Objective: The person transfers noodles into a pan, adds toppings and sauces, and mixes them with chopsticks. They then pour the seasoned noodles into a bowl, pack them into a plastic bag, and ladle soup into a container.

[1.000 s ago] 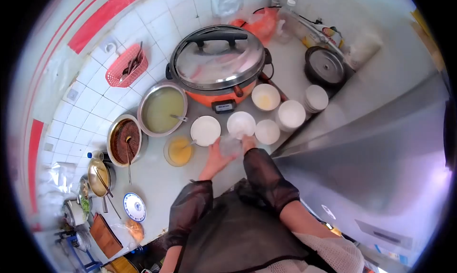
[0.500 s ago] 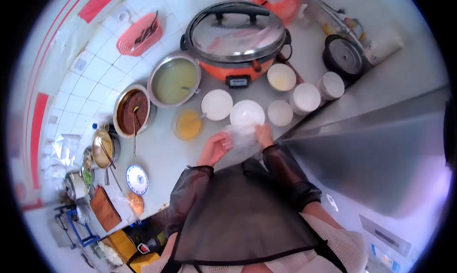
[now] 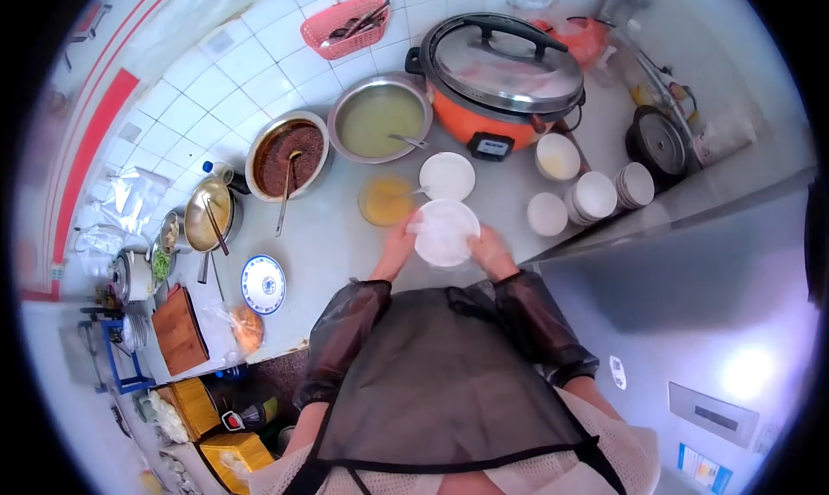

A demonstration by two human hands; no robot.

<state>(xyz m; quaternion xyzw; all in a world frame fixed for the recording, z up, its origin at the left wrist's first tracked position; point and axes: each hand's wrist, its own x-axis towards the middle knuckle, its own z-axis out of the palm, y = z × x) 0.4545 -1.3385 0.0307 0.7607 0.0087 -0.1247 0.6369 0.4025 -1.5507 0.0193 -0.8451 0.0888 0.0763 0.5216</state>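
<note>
A white bowl (image 3: 446,233) is between my two hands near the front of the counter, with clear plastic film or a bag about its rim. My left hand (image 3: 398,245) grips its left side, fingers closed at the rim. On its right side my right hand (image 3: 490,251) is closed on the edge with the plastic. Just behind stands another white bowl (image 3: 446,176). To the left, a glass bowl of yellow liquid (image 3: 385,200) has a spoon in it. A small white bowl (image 3: 547,214) stands to the right of my right hand.
An orange electric cooker (image 3: 484,124) with a glass lid stands at the back. Left of it are a pot of pale broth (image 3: 380,119) and a pot of red sauce (image 3: 287,157). Stacked bowls (image 3: 594,195) are at right, a blue-rimmed plate (image 3: 263,284) at left, a steel fridge (image 3: 691,296) at lower right.
The view has turned leftward. My hands, earlier handling the clear plastic in front of the bowl, are now at both sides of that bowl, with the plastic at its rim.
</note>
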